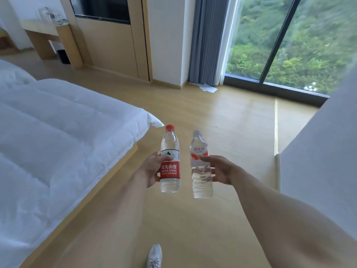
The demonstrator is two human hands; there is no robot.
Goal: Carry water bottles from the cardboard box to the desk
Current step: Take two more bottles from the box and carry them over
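Note:
My left hand (152,169) grips a clear water bottle with a red cap and red label (170,161), held upright in front of me. A second clear water bottle, with a white cap and a white and orange label (201,169), stands upright in the grip of my right hand (218,169). Both bottles hang side by side over the wooden floor, a small gap between them. A wooden desk (46,29) with glassware on top stands far off at the back left. No cardboard box is in view.
A bed with a white duvet (58,136) fills the left side. A white surface (324,151) rises at the right. Ahead are a wooden wall unit (112,41), a grey curtain (208,41) and a floor-length window (289,41). Open wooden floor (222,117) runs between them. My white shoe (154,256) shows below.

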